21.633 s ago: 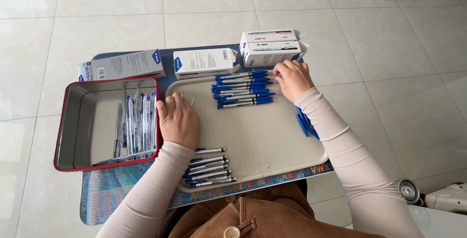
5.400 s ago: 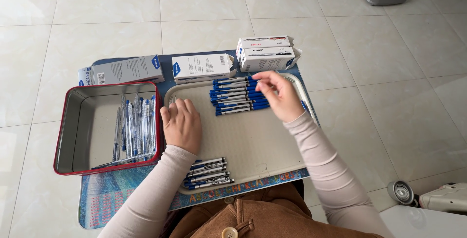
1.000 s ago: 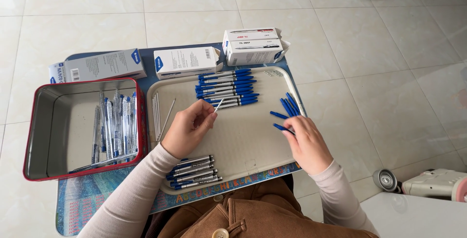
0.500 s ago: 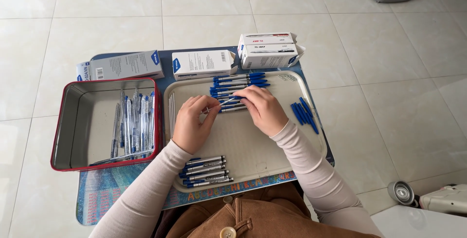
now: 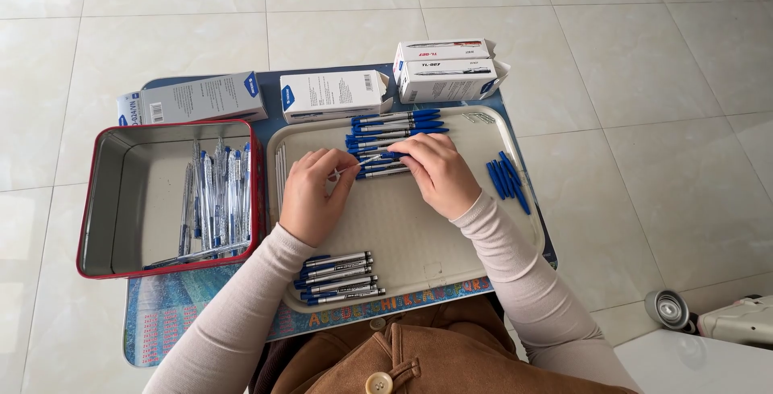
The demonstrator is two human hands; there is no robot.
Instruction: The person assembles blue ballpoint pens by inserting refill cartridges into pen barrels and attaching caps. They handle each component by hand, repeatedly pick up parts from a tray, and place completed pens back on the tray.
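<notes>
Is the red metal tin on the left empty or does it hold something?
Partly filled. The red tin holds a cluster of pen barrels along its right side; the left part of its floor is bare.

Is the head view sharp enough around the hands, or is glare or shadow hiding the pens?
Head view: even daylight, soft shadows, sharp across the tray; mild sheen on the floor tiles, none on the pens. The left hand and right hand cover part of the pen they hold together.

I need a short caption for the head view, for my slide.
Both hands, left hand and right hand, hold one pen over a beige tray.
</notes>
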